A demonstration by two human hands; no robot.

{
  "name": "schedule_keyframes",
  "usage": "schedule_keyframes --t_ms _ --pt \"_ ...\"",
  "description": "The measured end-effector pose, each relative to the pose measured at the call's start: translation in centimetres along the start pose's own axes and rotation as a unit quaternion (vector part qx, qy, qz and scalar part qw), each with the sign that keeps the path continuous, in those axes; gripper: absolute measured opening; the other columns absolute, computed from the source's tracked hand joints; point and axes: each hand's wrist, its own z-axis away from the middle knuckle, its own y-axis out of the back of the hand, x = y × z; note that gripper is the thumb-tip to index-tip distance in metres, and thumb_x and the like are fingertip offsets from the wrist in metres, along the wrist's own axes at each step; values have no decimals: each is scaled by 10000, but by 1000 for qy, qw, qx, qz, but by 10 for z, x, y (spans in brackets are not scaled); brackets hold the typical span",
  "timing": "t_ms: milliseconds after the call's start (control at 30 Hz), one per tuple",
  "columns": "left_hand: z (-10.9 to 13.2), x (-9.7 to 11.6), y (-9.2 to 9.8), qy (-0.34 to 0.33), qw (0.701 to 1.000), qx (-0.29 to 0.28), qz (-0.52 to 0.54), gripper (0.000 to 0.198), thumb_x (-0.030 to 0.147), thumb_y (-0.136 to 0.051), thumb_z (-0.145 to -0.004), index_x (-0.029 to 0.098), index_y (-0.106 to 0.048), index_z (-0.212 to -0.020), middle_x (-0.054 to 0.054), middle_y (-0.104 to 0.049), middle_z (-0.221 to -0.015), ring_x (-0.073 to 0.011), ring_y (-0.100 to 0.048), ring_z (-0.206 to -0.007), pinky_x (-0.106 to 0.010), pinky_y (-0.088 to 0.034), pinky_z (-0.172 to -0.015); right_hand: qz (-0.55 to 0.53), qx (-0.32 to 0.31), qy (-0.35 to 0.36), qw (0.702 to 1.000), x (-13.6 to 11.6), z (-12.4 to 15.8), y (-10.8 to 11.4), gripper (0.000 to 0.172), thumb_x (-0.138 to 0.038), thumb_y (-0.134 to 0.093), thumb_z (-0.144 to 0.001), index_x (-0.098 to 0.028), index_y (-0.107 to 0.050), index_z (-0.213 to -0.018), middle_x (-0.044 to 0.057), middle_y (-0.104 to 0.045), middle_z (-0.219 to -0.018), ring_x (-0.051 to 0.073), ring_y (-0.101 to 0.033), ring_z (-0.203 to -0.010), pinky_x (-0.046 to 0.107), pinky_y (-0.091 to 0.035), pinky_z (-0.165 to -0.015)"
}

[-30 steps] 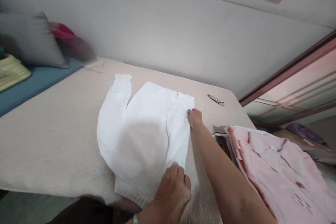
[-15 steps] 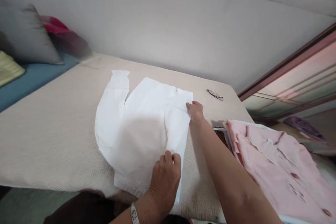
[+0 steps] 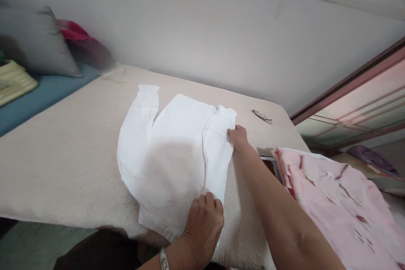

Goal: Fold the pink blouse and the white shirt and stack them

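Observation:
A white shirt (image 3: 171,156) lies flat on the beige bed cover (image 3: 63,156), one sleeve stretched toward the far left and its right side folded over. My left hand (image 3: 204,221) pinches the near right hem of the shirt. At the far end of the same folded edge, my right hand (image 3: 238,137) grips the cloth just below the collar. Both hands hold the right edge of the shirt, a little raised off the bed.
A pink shirt (image 3: 335,202) lies over a pile at the right. A pair of glasses (image 3: 262,116) rests near the bed's far right corner. A grey pillow (image 3: 34,44), red cloth (image 3: 79,40) and yellow-green folded cloth (image 3: 14,82) sit at the far left.
My right hand has drawn the shirt's upper right edge slightly nearer and the collar corner has bunched up. My left hand has shifted a little along the hem.

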Motion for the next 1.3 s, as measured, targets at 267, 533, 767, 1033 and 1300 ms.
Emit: schedule_keyframes --t_ms 267,533,767,1033,1300 --pt "1 -1 10 26 999 -46 -7 112 88 -575 -918 96 -678 -961 -142 -644 -891 -250 -663 -819 -371 -530 -711 219 18 144 965 -29 31 0 418 -195 -496 -880 -159 -544 -1294 200 -554 -1320 317 -520 -1221 408 -424 -955" --pt "10 -4 21 -7 996 -83 -5 161 48 -567 -886 97 -659 -1009 -146 -658 -869 -274 -670 -797 -369 -512 -681 374 -209 295 854 -67 52 -37 314 -204 -443 -929 -196 -566 -1218 141 -625 -1140 259 -615 -961 352 -456 -805" --pt "16 -2 22 -59 994 -87 -25 139 80 -599 -862 91 -653 -989 -166 -651 -868 -278 -655 -796 -383 -498 -698 375 -240 280 851 -73 42 -43 282 -186 -478 -915 -163 -556 -1184 168 -619 -1187 277 -615 -1015 382 -464 -860" --pt "-2 -46 76 86 994 -69 -2 209 136 -459 -876 164 -659 -933 -131 -704 -858 -312 -707 -804 -399 -506 -675 281 -161 307 895 -56 123 -9 576 -513 -351 -1027 -102 -442 -1420 209 -463 -1489 300 -401 -1390 434 -321 -1127" --pt "-19 -105 117 261 964 52 2 299 419 -454 -946 199 -653 -919 -98 -691 -835 -298 -683 -819 -376 -491 -701 169 -256 220 926 -34 174 -8 807 -678 -279 -982 -129 -267 -1574 148 -213 -1656 260 -169 -1533 472 -135 -1229"
